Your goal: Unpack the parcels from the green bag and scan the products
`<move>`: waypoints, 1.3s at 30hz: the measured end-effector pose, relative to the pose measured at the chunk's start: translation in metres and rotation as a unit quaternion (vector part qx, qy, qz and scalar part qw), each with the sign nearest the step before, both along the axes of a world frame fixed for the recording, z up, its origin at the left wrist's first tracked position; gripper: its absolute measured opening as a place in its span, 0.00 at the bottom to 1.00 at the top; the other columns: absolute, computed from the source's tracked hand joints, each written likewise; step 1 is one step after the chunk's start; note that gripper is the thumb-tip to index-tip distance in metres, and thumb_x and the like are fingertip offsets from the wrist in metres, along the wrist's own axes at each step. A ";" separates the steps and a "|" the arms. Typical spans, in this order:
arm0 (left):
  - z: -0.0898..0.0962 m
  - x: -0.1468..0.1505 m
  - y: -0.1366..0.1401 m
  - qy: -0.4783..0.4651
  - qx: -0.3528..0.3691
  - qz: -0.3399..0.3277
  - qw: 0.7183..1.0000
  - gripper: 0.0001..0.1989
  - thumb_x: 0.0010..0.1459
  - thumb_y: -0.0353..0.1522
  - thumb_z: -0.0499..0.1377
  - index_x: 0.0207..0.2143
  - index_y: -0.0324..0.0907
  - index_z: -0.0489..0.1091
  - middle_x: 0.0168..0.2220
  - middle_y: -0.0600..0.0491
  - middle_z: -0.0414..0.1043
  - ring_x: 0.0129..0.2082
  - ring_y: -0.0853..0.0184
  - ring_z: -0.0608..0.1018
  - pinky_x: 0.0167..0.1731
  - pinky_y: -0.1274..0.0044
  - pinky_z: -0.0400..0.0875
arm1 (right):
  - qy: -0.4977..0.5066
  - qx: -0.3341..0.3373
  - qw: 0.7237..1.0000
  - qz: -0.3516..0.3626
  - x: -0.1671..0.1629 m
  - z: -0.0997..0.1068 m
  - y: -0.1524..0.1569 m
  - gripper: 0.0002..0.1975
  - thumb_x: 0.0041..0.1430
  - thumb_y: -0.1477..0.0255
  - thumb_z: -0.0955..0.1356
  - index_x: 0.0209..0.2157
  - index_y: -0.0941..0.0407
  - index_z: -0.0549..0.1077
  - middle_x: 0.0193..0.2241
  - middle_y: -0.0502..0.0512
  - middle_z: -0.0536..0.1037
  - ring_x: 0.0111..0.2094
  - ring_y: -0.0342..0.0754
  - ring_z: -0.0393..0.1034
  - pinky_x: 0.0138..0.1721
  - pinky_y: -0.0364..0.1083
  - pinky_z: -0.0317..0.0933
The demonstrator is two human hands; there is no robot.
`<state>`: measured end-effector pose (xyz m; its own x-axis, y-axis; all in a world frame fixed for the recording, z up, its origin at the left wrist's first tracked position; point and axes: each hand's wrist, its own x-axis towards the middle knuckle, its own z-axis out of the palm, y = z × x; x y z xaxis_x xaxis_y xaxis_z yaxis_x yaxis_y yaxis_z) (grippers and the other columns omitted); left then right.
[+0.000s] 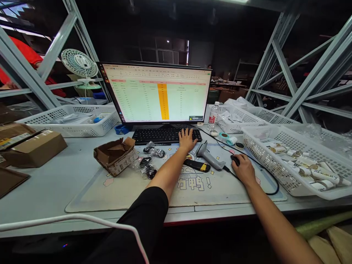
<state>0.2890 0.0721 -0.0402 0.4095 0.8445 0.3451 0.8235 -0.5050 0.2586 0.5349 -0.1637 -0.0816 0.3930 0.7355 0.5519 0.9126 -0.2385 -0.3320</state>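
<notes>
Could not read the spreadsheet (pixel 148 99), too small. Saw the computer mouse (pixel 234 160) partly hidden by the right hand (pixel 244 168); found the desk (pixel 62 172) cut off toward its left edge.

Loaded desk (pixel 55 187) carries a monitor (pixel 137 99), white baskets (pixel 82 129) and a printed mat (pixel 110 198).
Cartons (pixel 41 148) lie at left; a blue roll (pixel 121 131) sits near the monitor.
</notes>
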 end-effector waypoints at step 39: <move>0.037 -0.261 -0.086 0.079 -0.148 -0.060 0.984 0.42 0.61 0.62 0.61 0.72 0.57 0.63 0.74 0.47 0.59 0.77 0.34 0.48 0.71 0.40 0.44 | 0.004 0.033 0.991 0.129 0.039 -0.035 0.012 0.26 0.62 0.49 0.63 0.50 0.50 0.79 0.53 0.63 0.79 0.53 0.66 0.77 0.56 0.64 0.69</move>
<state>0.0277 -0.0144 -0.0036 0.5412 0.8407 0.0148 0.8041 -0.5226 0.2835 0.5740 -0.1512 -0.1168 0.2005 0.7745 0.6000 0.9380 0.0251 -0.3458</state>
